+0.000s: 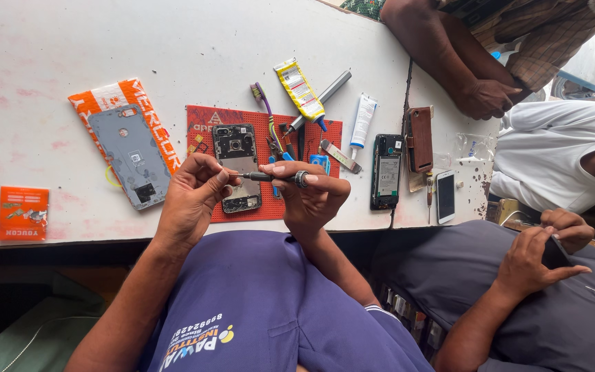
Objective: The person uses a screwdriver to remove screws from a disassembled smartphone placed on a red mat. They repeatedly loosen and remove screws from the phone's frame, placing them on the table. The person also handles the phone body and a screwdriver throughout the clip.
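While both hands hover over the table edge, we see the right hand (311,196) closed around the handle of a small screwdriver (270,177), held roughly level. The left hand (191,193) pinches the shaft's tip end w/ thumb and fingers; we can't tell if a bit or screw is in that pinch. The driver sits just above an opened phone (237,165), back off, board exposed, lying on a red work mat (201,124) on the white table (173,41). Left of the mat we note a grey back cover (129,155) on an orange-white packet (108,96), and a small orange packet (23,213) further left. Along the mat's far side: toothbrush (263,103), yellow tube (299,89), white tube (363,120). Right of the mat: 2nd opened phone (387,171), brown case (420,138), white phone (445,196). At right, another person's hands (538,251) hold a dark phone; a 3rd person's hand (487,96) rests on the table's far corner.
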